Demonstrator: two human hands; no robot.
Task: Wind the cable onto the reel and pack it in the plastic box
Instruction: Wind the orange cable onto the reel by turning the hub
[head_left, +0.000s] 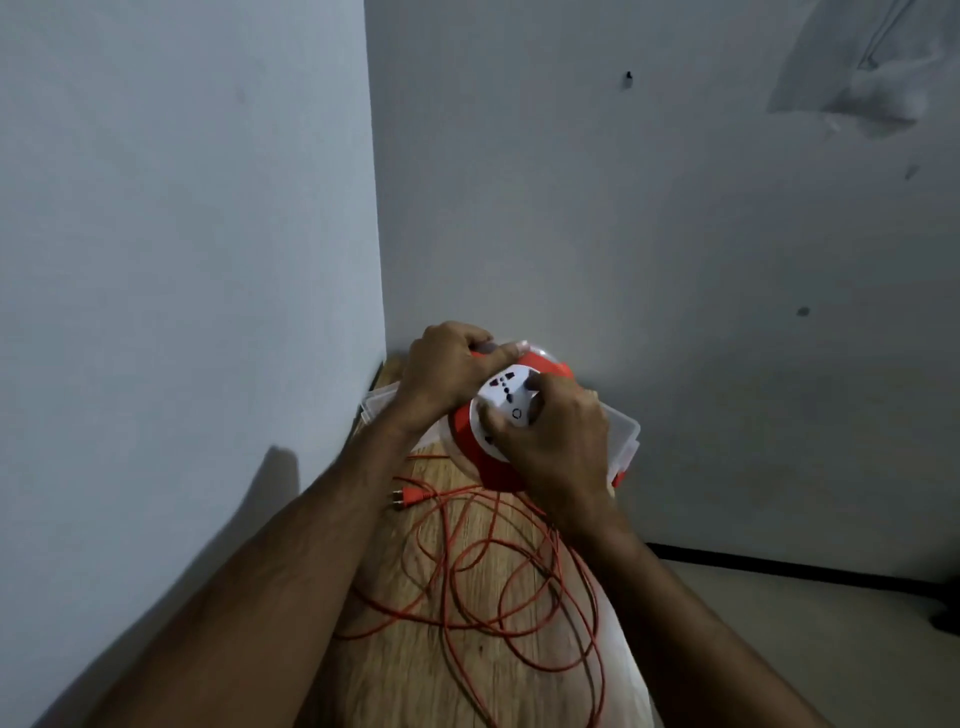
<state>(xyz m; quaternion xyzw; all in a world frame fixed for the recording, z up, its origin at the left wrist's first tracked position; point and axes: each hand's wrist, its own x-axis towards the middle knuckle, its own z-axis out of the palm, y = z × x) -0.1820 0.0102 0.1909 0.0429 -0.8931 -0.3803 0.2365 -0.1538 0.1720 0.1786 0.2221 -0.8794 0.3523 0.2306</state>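
Note:
An orange cable reel (493, 470) with a white socket face (506, 397) is held tilted above the wooden table (415, 670). My left hand (444, 371) grips its upper rim. My right hand (558, 441) closes on the white face, fingers pressed around it. Orange cable (498, 577) lies in loose tangled loops on the table below the reel, its plug (408, 498) resting at the left. A clear plastic box (626, 431) sits behind the reel, mostly hidden by it and my hands.
The narrow table stands in a corner, with grey walls close on the left (182, 260) and behind (675, 260). The floor (805, 649) drops away to the right of the table edge.

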